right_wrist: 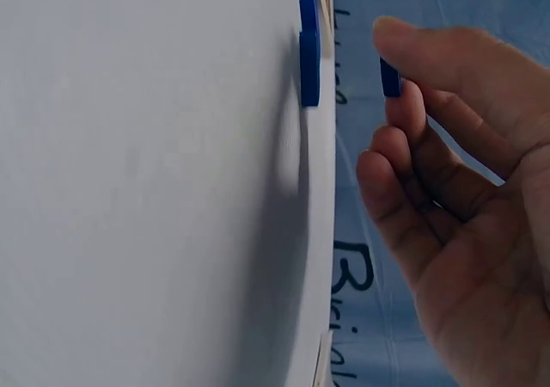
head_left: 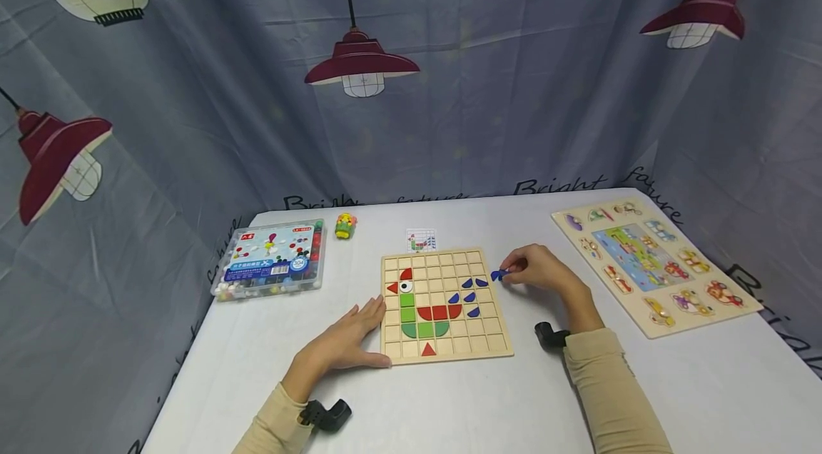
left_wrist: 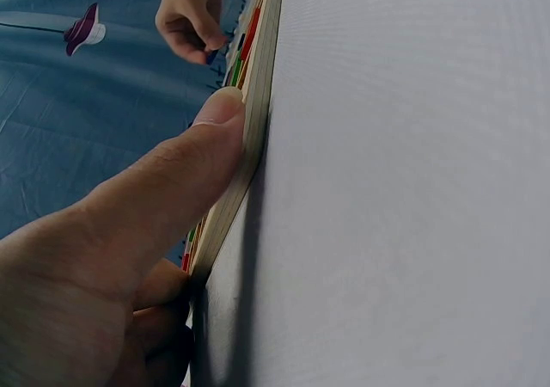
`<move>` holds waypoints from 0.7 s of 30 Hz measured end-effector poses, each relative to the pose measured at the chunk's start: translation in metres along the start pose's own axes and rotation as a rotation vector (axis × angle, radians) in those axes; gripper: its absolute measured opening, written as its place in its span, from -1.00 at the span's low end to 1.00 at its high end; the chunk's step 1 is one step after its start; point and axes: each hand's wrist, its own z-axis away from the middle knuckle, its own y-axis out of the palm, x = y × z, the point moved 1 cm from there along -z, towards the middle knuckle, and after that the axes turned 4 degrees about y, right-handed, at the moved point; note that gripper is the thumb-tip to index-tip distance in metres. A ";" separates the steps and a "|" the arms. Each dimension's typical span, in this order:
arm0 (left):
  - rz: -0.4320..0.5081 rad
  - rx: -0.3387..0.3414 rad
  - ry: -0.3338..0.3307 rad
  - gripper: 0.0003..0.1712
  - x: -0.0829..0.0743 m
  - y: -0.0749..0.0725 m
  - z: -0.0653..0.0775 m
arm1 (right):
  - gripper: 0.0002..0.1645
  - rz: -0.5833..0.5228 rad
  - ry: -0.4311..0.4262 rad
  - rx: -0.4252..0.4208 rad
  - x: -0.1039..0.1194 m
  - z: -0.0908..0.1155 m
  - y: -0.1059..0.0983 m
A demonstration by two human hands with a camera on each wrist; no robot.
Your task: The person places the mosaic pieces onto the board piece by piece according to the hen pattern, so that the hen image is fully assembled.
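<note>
A wooden grid board (head_left: pixel 495 345) lies mid-table, bearing red, green, white and blue pieces, among them a red triangle (head_left: pixel 428 350) and a round eye piece (head_left: pixel 406 286). Several blue pieces (head_left: pixel 474 312) sit toward its right side. My left hand (head_left: pixel 347 340) rests at the board's left edge with fingers extended, its thumb touching the near corner. Just off the right edge, my right hand (head_left: pixel 536 268) pinches a small blue piece (right_wrist: pixel 391 79) between thumb and index finger. Other blue pieces (right_wrist: pixel 309 64) lie close to that hand, beside the board.
Behind the board lies a small picture card (head_left: pixel 421 240). A clear plastic case (head_left: pixel 270 261) and a small yellow-green toy figure (head_left: pixel 345 225) stand at the back left. On the right lies a wooden picture puzzle (head_left: pixel 655 261). A grey curtain (head_left: pixel 398 147) hangs behind the table.
</note>
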 end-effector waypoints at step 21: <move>-0.005 0.006 -0.004 0.26 -0.001 -0.002 0.001 | -0.82 0.010 0.013 0.198 0.036 0.000 0.030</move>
